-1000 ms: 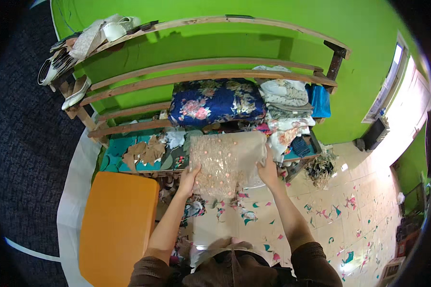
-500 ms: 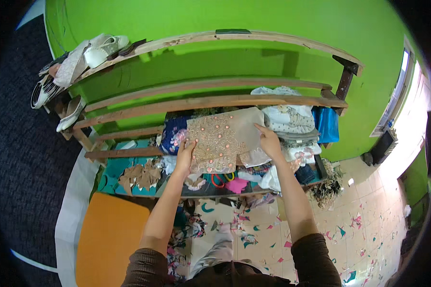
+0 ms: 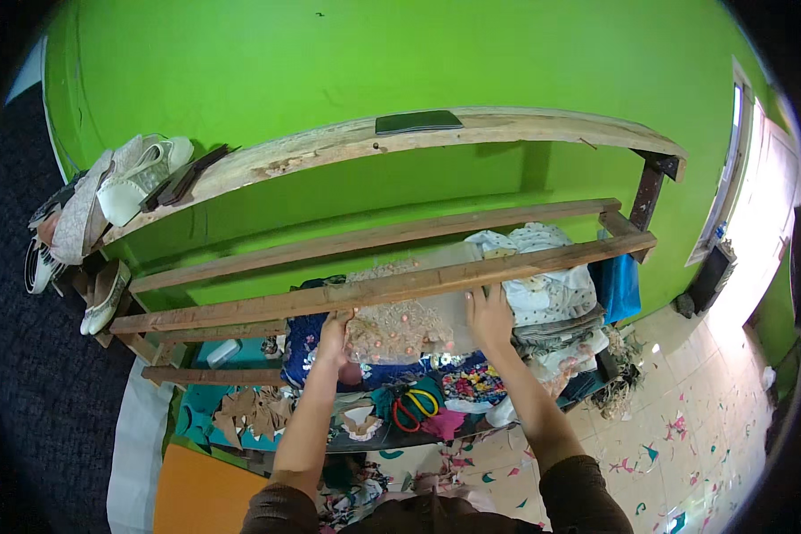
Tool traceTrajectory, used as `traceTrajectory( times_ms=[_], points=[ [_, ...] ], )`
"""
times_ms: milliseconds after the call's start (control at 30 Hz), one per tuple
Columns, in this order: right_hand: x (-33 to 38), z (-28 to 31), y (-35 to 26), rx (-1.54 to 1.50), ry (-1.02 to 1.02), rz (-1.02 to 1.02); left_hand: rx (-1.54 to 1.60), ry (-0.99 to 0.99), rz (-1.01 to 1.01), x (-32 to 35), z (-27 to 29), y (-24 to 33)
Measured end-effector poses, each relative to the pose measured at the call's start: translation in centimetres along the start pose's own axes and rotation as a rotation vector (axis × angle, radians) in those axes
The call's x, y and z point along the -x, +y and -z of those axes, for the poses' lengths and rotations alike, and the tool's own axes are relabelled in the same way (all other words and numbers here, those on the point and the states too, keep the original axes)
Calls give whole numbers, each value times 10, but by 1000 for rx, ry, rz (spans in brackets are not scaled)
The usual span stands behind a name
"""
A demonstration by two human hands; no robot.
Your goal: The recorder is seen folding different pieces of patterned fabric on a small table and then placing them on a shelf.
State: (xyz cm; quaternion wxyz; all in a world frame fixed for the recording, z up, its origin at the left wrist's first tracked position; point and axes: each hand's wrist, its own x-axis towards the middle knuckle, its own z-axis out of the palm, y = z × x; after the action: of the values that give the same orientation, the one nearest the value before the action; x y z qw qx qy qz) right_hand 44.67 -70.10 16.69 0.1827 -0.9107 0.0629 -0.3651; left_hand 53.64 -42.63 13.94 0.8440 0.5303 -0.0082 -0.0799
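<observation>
A beige cloth (image 3: 400, 331) with lacy embroidery and small pink-orange bead-like spots lies folded on a dark blue floral cloth (image 3: 304, 343). It passes beneath a wooden rail of the rack, and its plain part shows above and below that rail. At its left edge, my left hand (image 3: 331, 338) is closed on it, fingertips close to the rail. My right hand (image 3: 489, 319) rests with fingers stretched out over the plain right end of the cloth. Right beside that hand is a pile of folded clothes, topped by a white dotted garment (image 3: 552, 289).
The wooden rail (image 3: 383, 287) crosses just over my fingers. Scissors with red and yellow handles (image 3: 416, 409) lie in front among fabric scraps. Shoes (image 3: 138, 182) sit on the rack's upper left. An orange board (image 3: 200, 494) stands lower left. Scraps litter the tiled floor (image 3: 685, 418).
The beige cloth, held up in front of the rails before, is now under the rail on the blue cloth. My right hand's pointing finger has given way to fingers laid out flat. The view has tilted up.
</observation>
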Motion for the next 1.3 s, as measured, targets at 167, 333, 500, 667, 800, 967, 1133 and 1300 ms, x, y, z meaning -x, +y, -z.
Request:
traceTrajectory(
  times_ms=[167, 333, 500, 667, 800, 967, 1133, 1300],
  points=[
    [29, 16, -23, 203, 122, 282, 114, -4, 71, -16, -1, 3],
    [19, -6, -13, 17, 35, 345, -160, 47, 54, -38, -4, -6],
    [-5, -4, -21, 17, -123, 315, -274, -19, 87, -55, 12, -1],
    [-22, -15, 3, -78, -277, 361, -98, 15, 47, -50, -7, -4],
    [-38, -17, -5, -192, -77, 398, -98, 111, 128, -52, -16, -4],
    [-42, -7, -14, 6, -254, 229, -118, 11, 4, -56, -20, -12],
    [-15, -21, 5, 36, -30, 311, -1091, 156, -864, -14, -33, -8],
    [17, -5, -13, -2, 54, 304, -1287, 363, -1295, 71, -36, 11]
  ],
)
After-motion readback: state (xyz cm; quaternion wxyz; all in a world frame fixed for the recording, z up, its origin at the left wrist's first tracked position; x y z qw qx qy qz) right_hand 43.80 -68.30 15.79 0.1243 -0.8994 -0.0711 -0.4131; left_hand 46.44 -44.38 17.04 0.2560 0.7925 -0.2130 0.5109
